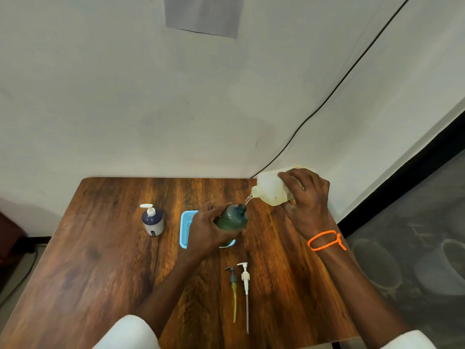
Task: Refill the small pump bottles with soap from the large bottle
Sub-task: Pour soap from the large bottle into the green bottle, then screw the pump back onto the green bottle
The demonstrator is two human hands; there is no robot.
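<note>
Large bottle (274,188) gripped by right fingers (289,182), green bottle (232,219) by left (208,222); overshoot onto bench (113,248) was risked if tilted further.

The desk (125,260) is dark wood-grain with a bit of sheen. The large bottle (273,188) looks like cloudy, matt plastic, the green bottle (232,219) smooth, slightly glossy plastic. The blue basket (187,229) is meshy plastic, and the wall (125,96) flat matt white.
</note>
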